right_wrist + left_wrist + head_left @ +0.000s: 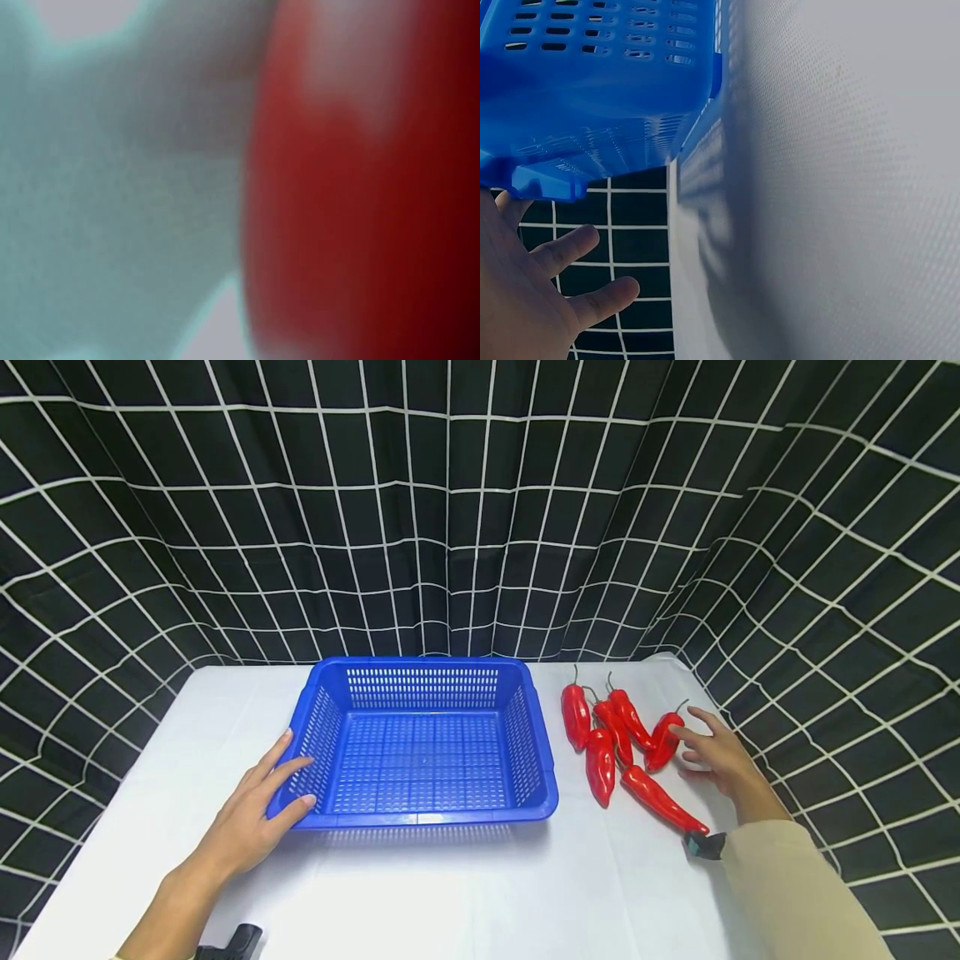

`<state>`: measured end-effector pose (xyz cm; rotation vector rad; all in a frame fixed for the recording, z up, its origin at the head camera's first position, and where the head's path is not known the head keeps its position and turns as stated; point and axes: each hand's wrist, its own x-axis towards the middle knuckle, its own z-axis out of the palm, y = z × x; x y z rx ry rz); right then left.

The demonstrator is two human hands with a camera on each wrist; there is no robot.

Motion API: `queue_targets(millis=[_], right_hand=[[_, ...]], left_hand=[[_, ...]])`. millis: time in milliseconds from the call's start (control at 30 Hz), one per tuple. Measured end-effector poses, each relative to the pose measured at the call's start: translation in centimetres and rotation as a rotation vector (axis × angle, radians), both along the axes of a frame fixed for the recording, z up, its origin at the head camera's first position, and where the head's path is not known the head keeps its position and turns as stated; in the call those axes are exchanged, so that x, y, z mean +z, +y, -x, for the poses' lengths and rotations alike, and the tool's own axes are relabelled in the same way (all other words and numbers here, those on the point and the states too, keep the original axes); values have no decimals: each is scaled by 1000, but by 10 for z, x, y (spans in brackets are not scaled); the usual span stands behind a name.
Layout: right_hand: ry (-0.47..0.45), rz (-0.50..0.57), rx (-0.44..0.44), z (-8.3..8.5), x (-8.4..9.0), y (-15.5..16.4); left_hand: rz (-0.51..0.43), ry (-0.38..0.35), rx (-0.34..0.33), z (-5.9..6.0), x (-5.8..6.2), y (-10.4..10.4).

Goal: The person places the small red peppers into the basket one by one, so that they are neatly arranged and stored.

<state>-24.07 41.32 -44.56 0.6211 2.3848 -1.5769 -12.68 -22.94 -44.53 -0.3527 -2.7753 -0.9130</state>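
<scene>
Red peppers (618,743) beside blue basket (423,814), right hand (716,753) touching one

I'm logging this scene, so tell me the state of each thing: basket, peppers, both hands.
Blue basket: upright, empty.
Red peppers: five, lying loose on the table right of the basket.
Left hand: open, fingers resting on the basket's left corner.
Right hand: open, fingers touching the rightmost pepper.

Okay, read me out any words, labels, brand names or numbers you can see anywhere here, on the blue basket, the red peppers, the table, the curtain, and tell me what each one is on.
There are none to read.
Blue basket: plain plastic, no label shows.
Red peppers: no sticker or tag.
White table: bare cloth, no print.
Black curtain: white grid lines only, no writing.
Right wrist view: a red blur, nothing legible.
</scene>
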Motion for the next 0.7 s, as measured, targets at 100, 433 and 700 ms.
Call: queue_targets(millis=[100,433,700], right_hand=[[-1,-32,3,5,-1,-3],[25,-73,11,12,-7,-9],[19,-159,-6,16,-9,-11]], left_hand=[[-3,4,0,0,-1,-1],[-7,8,-5,1,-3,-2],[-2,13,1,1,-2,-1]])
